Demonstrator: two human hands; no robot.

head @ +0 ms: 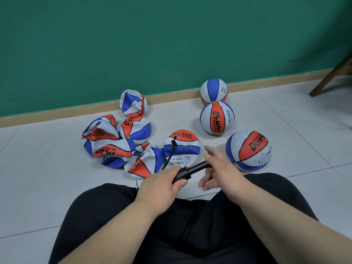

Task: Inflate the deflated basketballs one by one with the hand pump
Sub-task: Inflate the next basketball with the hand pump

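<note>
Item: seated person on a pale tiled floor (285, 115), legs in black trousers (190, 235) in the near foreground.

- Left hand (162, 181): fingers and thumb wrapped round the barrel of the black hand pump (190, 169), which lies at centre, just above the knees, slanting up to the right.
- Right hand (219, 168): motion-blurred, at the pump's right end, which it hides; fingers look loosely spread, but whether it grasps the handle cannot be told.
- Black hose (169, 155): runs from the pump's left end up to the valve of the flattened basketball (182, 149), a red, white and blue disc lying just beyond the hands.
- Heap of deflated basketballs (108, 143): crumpled, same colours, left of centre and touching one another; the farthest deflated ball (133, 102) leans against the tan baseboard (57, 114).
- Near inflated basketball (248, 150): round, just right of the right hand.
- Middle inflated basketball (217, 118): farther off, right of centre.
- Far inflated basketball (213, 90): at the baseboard, touching the middle one.
- Green wall (152, 44): fills the far background.
- Brown wooden furniture leg (331, 77): far right edge, angled to the floor.
</note>
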